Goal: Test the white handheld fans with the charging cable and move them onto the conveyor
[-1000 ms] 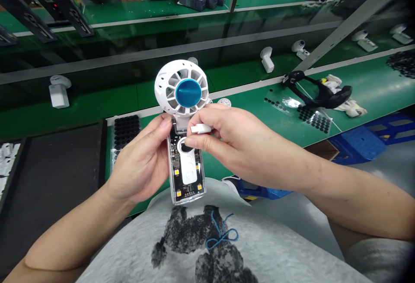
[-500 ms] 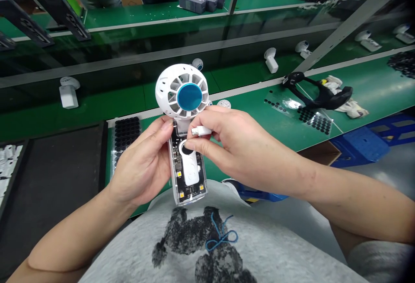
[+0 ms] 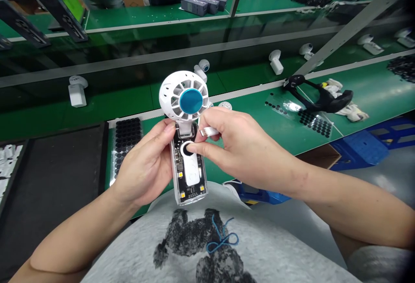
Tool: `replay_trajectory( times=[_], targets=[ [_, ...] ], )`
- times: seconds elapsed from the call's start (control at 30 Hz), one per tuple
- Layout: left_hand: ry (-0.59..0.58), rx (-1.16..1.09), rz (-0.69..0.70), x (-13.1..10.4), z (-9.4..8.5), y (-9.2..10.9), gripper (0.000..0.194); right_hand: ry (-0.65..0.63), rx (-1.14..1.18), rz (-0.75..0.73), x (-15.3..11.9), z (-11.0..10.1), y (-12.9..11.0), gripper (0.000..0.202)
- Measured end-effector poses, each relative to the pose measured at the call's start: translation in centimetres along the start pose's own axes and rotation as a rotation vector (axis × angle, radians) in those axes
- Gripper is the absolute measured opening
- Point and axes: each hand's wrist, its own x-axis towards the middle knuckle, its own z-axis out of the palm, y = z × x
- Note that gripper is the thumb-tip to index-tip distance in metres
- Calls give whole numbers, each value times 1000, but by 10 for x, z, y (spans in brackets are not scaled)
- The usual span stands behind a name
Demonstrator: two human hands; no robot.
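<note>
A handheld fan (image 3: 192, 168) stands upright before my chest, with a white round head, a blue centre disc and a clear handle over a dark circuit board. My left hand (image 3: 149, 162) is closed round the left side of its handle. In my right hand (image 3: 233, 140) a white USB plug (image 3: 210, 132) is held by the curled fingers, its metal tip pointing left and apart from the fan. My right thumb presses on the round dark spot at the top of the white button panel (image 3: 192, 170). The back of the fan is hidden.
More white fans (image 3: 78, 93) stand on the green conveyor belt (image 3: 126, 101) behind. Sheets of black round stickers (image 3: 128, 134) lie left and right on the bench. A black tray (image 3: 61, 188) is at left, a black strap (image 3: 320, 97) at right. People stand across the line.
The fans on the belt have shifted to the right. The held fan has moved slightly right and down, and the USB plug has turned a little and drawn away from it.
</note>
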Motion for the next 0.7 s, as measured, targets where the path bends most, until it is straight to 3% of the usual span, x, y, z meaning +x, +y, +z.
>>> replay_trajectory(
  times=[0.1, 0.2, 0.37, 0.57, 0.63, 0.7],
  targets=[
    [33, -34, -29, 0, -1, 3, 22, 79, 71, -112, -6, 0, 11, 2],
    [65, -83, -58, 1, 0, 7, 21, 101, 34, -279, -15, 1, 20, 23],
    [48, -98, -101, 1, 4, 11, 24, 22, -316, -396, -24, 6, 20, 35],
    [52, -18, -30, 8, 1, 5, 20, 162, -594, -534, -31, 19, 17, 35],
    [48, -19, -35, 13, -1, 4, 20, 102, -484, -488, -29, 18, 23, 35],
    [18, -22, -7, 17, -3, 6, 20, 64, -189, -369, -26, 14, 31, 37]
  ],
)
